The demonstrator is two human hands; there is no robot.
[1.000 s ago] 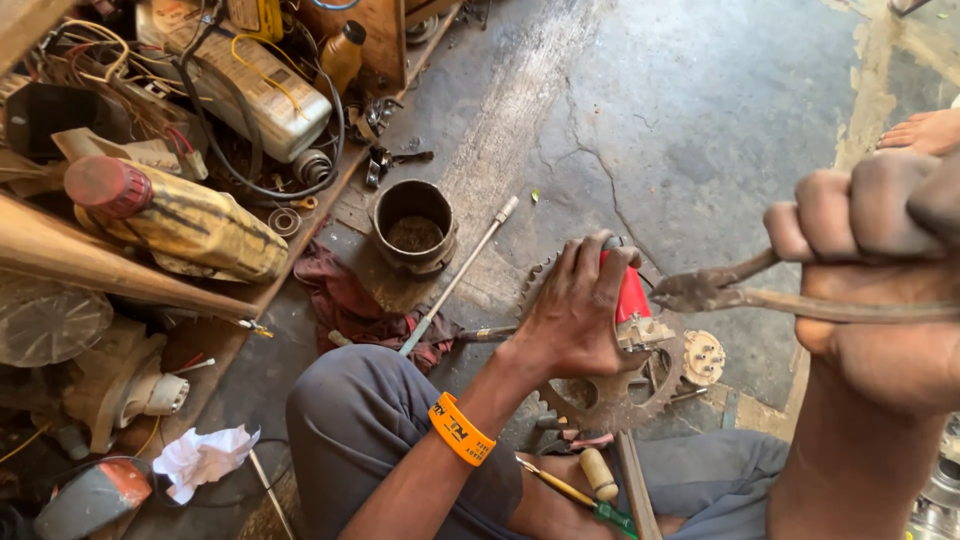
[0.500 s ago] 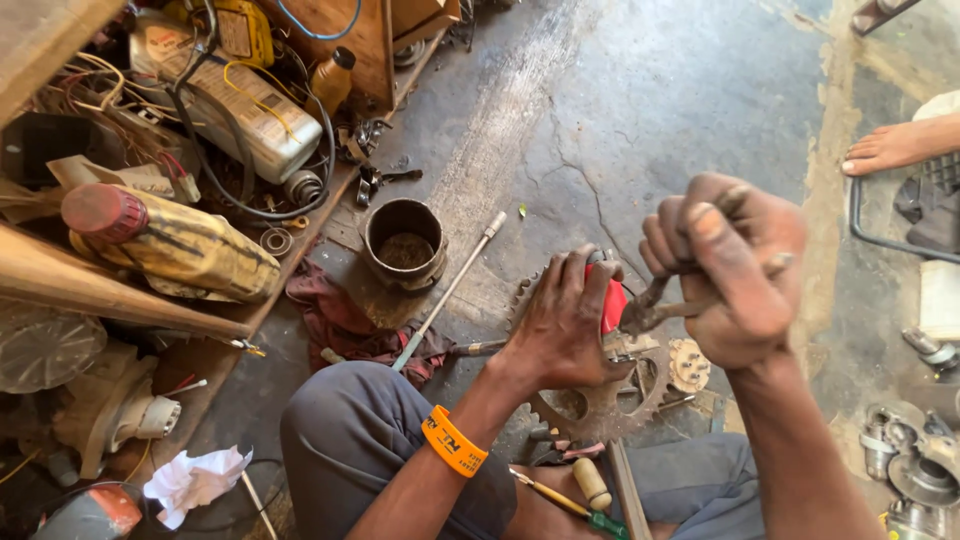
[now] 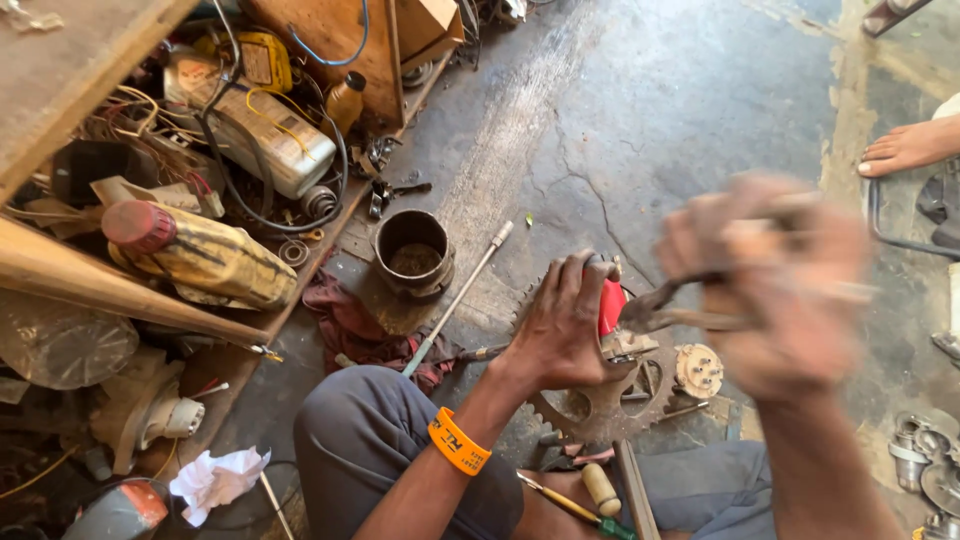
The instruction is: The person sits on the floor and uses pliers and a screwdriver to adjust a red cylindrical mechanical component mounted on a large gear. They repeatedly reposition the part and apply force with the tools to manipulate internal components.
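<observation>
Sprocket [image 3: 610, 405], toothed and rust-brown, lies flat on the concrete floor [image 3: 680, 130] between our knees, at about five o'clock from our left hand [image 3: 562, 325]. That hand presses down with its fingers curled over a red part [image 3: 611, 305] seated on the sprocket's upper rim, so we are touching the work from above at its eleven o'clock edge. Our right hand [image 3: 775, 285] is raised and blurred by motion; it is wrapped around the handles of a pair of pliers [image 3: 665, 308], though the blur keeps us from seeing how tightly the fingers close. The pliers' long axis runs roughly from three o'clock to nine o'clock, the nose pointing toward the red part and ending just beside our left fingertips. The left hand is the nearer of the two to the sprocket; the right hangs above and to its two o'clock.

A small round hub [image 3: 699, 370] sits at the sprocket's three o'clock, touching or nearly touching its teeth. An orange wristband [image 3: 458, 443] circles our left wrist. At ten o'clock from the left hand a long metal rod [image 3: 460, 295] lies diagonally, and beyond it stands a dark metal cup [image 3: 413, 253]. A yellow bottle with a red cap [image 3: 200, 255] lies on the cluttered shelf at nine o'clock. Another person's bare foot [image 3: 905, 147] rests at two o'clock.
</observation>
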